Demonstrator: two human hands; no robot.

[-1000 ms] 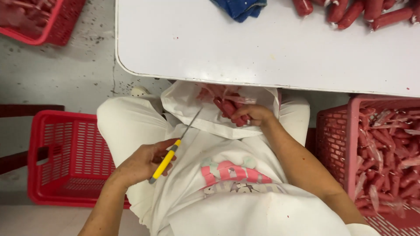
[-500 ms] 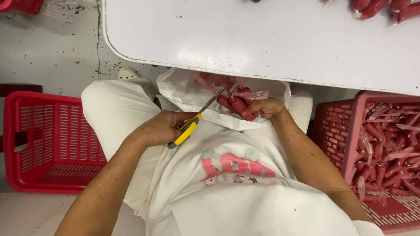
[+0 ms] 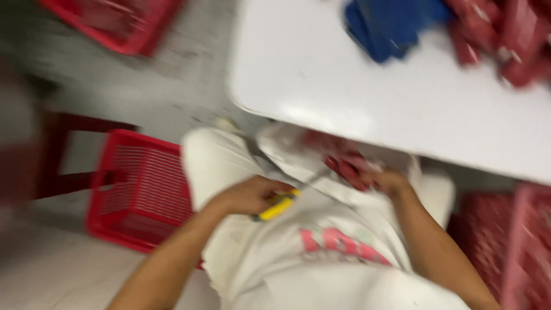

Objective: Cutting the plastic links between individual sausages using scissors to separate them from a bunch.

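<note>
Blurred frame: left hand gripped yellow-handled scissors at centre; right hand clutched red sausages in lap, under white desk.

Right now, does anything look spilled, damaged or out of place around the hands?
Nothing clearly stands out, though the picture is blurred. The left hand holds a yellow-handled tool; the right hand is at red pieces in the lap.
</note>
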